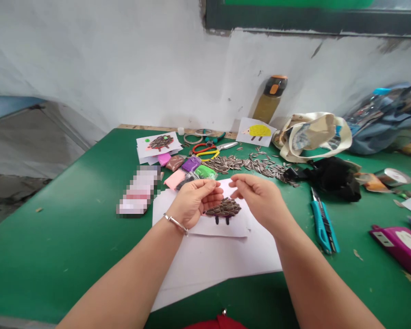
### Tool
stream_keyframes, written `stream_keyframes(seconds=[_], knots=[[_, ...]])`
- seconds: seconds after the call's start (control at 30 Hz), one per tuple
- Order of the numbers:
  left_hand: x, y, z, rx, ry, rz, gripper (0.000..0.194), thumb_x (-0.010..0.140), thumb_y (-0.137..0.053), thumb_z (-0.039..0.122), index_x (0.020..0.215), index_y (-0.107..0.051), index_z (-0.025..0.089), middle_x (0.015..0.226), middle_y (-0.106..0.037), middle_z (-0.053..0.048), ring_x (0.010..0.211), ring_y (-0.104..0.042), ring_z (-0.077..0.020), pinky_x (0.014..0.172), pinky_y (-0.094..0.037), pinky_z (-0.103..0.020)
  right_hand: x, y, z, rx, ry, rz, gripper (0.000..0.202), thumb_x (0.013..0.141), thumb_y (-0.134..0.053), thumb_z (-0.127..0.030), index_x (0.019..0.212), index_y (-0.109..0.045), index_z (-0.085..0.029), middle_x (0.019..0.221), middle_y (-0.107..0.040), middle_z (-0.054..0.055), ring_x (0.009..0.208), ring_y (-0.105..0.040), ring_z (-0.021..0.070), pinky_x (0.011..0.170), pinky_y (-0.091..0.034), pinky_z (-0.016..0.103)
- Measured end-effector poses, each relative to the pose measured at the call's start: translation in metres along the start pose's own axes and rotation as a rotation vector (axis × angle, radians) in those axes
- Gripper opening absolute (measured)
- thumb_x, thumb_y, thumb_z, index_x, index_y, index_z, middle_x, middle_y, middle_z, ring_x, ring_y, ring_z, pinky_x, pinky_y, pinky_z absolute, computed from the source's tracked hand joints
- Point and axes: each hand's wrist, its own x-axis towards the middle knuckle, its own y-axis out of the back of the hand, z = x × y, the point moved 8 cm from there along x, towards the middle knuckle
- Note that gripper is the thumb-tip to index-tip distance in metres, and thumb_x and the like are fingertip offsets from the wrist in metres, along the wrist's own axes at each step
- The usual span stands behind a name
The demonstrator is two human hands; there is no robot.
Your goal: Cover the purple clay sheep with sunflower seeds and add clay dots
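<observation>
My left hand, with a bangle at the wrist, has its thumb pressed to the forefinger and the other fingers curled. Whatever is in that pinch is too small to make out. Facing it a short gap away, my right hand also has its fingers drawn together, and I cannot see what they hold. Both hands hover over a paper picture of a hedgehog, its back covered in striped sunflower seeds and its legs dark. Under it lie white paper sheets. My hands hide part of the picture.
Loose sunflower seeds spread behind my hands. Bagged coloured clay, scissors and a seed-covered card lie left of them. A teal utility knife, black cloth item and cream bag are right. A bottle stands behind.
</observation>
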Motion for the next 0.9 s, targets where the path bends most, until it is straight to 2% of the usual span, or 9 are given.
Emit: stream_keyframes(seconds=[0.13,0.2,0.27,0.43,0.53,0.6,0.67,0.8,0.9], knots=[[0.002,0.003,0.003,0.042,-0.051,0.016,0.031,0.071,-0.078,0.038,0.067,-0.062,0.011,0.05,-0.052,0.004,0.039,-0.042,-0.0019,0.038,-0.033,-0.013,-0.002,0.0,-0.009,-0.118,0.015,0.004,0.037,0.085,-0.054,-0.04,0.055,-0.056,-0.019,0.049,-0.052,-0.003,0.05,-0.047,0.0101,0.051,-0.034,0.024],[0.002,0.004,0.005,0.04,-0.072,0.018,0.032,0.069,-0.08,0.036,0.064,-0.059,0.012,0.049,-0.05,0.005,0.038,-0.039,-0.0011,0.037,-0.031,-0.013,-0.002,0.002,-0.01,-0.095,0.02,0.025,0.028,0.082,-0.059,-0.038,0.061,-0.059,-0.019,0.052,-0.054,-0.004,0.052,-0.048,0.0103,0.051,-0.035,0.023],[0.001,0.003,0.005,0.038,-0.07,0.015,0.028,0.069,-0.08,0.032,0.068,-0.062,0.011,0.056,-0.056,0.003,0.044,-0.046,-0.0024,0.042,-0.038,-0.013,-0.001,0.002,-0.004,-0.032,-0.006,0.018,0.014,0.081,-0.059,-0.033,0.076,-0.065,-0.021,0.062,-0.061,-0.003,0.057,-0.055,0.0114,0.055,-0.04,0.023],[-0.001,-0.001,0.002,0.007,-0.025,-0.013,0.023,0.075,-0.075,0.029,0.089,-0.068,0.012,0.08,-0.069,-0.006,0.072,-0.066,-0.0119,0.067,-0.054,-0.022,0.004,-0.001,0.014,0.039,-0.062,-0.013,0.026,0.088,-0.045,-0.027,0.1,-0.066,-0.021,0.094,-0.07,0.004,0.076,-0.067,0.0152,0.068,-0.047,0.028],[-0.002,-0.001,0.003,0.046,-0.025,-0.002,0.025,0.074,-0.076,0.034,0.083,-0.067,0.011,0.07,-0.067,-0.004,0.06,-0.063,-0.0099,0.055,-0.05,-0.019,0.002,-0.01,0.008,-0.03,-0.042,-0.083,0.027,0.089,-0.045,-0.031,0.078,-0.067,-0.02,0.075,-0.069,0.001,0.064,-0.063,0.0132,0.065,-0.045,0.027],[-0.001,0.001,0.004,0.084,-0.044,0.017,0.03,0.072,-0.077,0.039,0.072,-0.064,0.011,0.054,-0.057,0.002,0.043,-0.05,-0.0048,0.041,-0.038,-0.015,0.0,-0.014,0.0,-0.078,-0.008,-0.113,0.034,0.087,-0.05,-0.036,0.059,-0.06,-0.019,0.055,-0.06,-0.002,0.054,-0.056,0.0114,0.061,-0.042,0.027],[0.0,0.003,0.006,0.091,-0.07,0.032,0.036,0.069,-0.079,0.041,0.063,-0.06,0.012,0.046,-0.048,0.005,0.036,-0.039,-0.002,0.035,-0.028,-0.014,-0.001,-0.01,-0.005,-0.093,0.006,-0.068,0.036,0.082,-0.056,-0.039,0.053,-0.055,-0.019,0.05,-0.054,-0.003,0.052,-0.051,0.011,0.058,-0.041,0.026],[0.001,0.004,0.007,0.042,-0.069,0.033,0.027,0.07,-0.08,0.033,0.073,-0.065,0.011,0.06,-0.06,0.001,0.049,-0.053,-0.0042,0.047,-0.043,-0.014,0.002,0.0,0.006,0.077,-0.055,-0.013,0.015,0.08,-0.059,-0.034,0.081,-0.065,-0.02,0.069,-0.065,0.0,0.062,-0.061,0.0145,0.058,-0.044,0.026],[0.0,0.003,0.004,-0.01,-0.036,0.036,0.022,0.074,-0.076,0.026,0.089,-0.068,0.011,0.079,-0.068,-0.006,0.07,-0.065,-0.0114,0.066,-0.054,-0.021,0.004,-0.002,0.011,0.139,-0.06,-0.032,0.022,0.085,-0.05,-0.027,0.099,-0.065,-0.02,0.087,-0.07,0.003,0.08,-0.068,0.0172,0.07,-0.049,0.028]])
